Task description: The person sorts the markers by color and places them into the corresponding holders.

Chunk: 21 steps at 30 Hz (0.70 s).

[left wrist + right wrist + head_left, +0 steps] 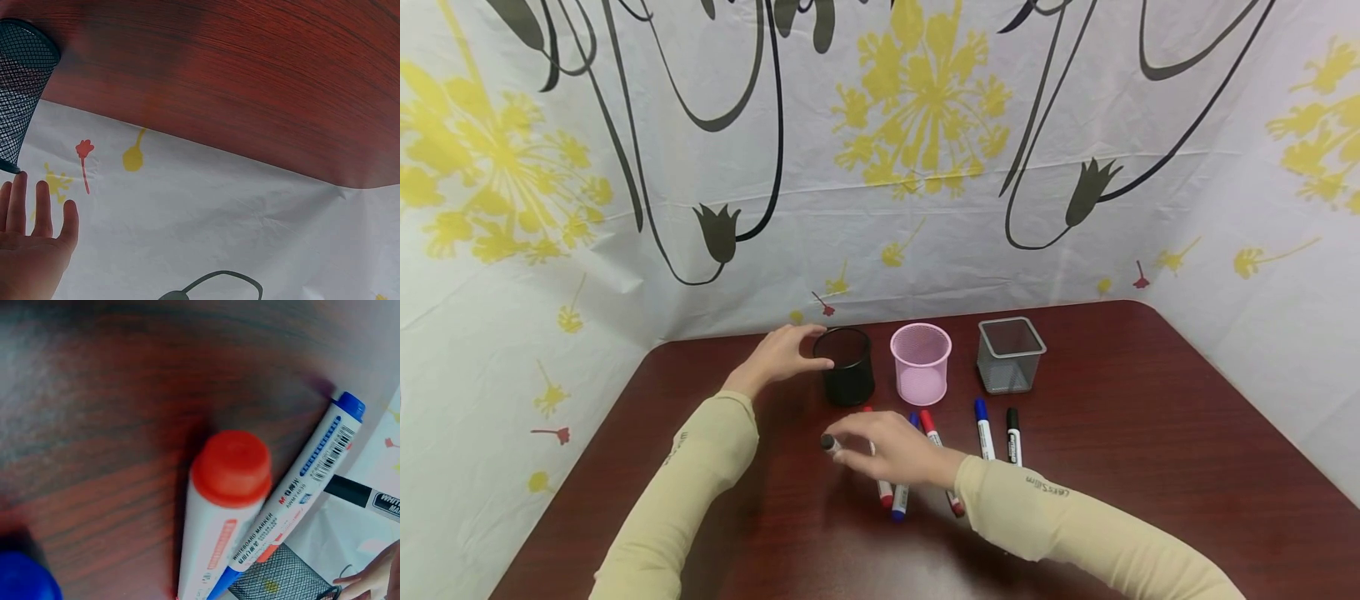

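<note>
At the left, a black mesh pen cup (848, 375) stands upright on the table. My left hand (781, 354) is beside it, thumb and fingers spread about its left side; in the left wrist view the straight fingers reach to the cup's rim, and contact is uncertain. My right hand (895, 450) pinches a black-capped whiteboard marker (831, 444), raised in front of the cup; its black end also appears in the right wrist view. Below that hand lie a red marker (228, 500) and a blue marker (300, 487), partly hidden by it in the head view.
A pink mesh cup (922, 367) and a grey square mesh holder (1009, 358) stand right of the black cup. Another red marker (954, 502), a blue marker (984, 432) and a black marker (1014, 437) lie nearer me. A patterned cloth (880, 250) rises behind the table.
</note>
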Available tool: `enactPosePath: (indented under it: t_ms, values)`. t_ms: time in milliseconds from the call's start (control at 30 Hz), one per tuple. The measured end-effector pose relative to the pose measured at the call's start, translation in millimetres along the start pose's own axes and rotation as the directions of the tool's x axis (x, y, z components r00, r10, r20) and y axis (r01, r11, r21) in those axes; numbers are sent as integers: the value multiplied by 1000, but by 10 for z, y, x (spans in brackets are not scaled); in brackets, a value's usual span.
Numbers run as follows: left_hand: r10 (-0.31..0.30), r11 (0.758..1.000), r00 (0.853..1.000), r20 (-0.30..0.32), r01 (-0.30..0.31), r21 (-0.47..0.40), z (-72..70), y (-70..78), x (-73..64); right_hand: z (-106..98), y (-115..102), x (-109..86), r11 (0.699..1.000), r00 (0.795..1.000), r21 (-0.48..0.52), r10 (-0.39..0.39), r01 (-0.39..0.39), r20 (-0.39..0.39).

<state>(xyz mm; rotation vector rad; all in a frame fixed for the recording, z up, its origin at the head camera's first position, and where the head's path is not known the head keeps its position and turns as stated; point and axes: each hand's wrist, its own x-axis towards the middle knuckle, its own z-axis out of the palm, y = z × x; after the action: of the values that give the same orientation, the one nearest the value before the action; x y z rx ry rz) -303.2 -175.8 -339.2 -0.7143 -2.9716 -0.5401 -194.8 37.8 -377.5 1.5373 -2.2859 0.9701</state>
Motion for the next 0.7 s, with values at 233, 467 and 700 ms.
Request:
enactPosePath:
  t_ms: [233, 467, 700]
  values:
    - [4, 1000, 1000, -3, -5, -8, 0, 1, -5, -69, 18, 36, 992, 997, 109, 71, -66, -41]
    - [12, 1000, 1000, -11, -12, -3, -1, -2, 0, -113, 20, 71, 973, 984, 166, 170, -158, -61]
    - [8, 1000, 1000, -15, -8, 6, -6, 6, -2, -171, 24, 114, 969, 977, 166, 197, -183, -78]
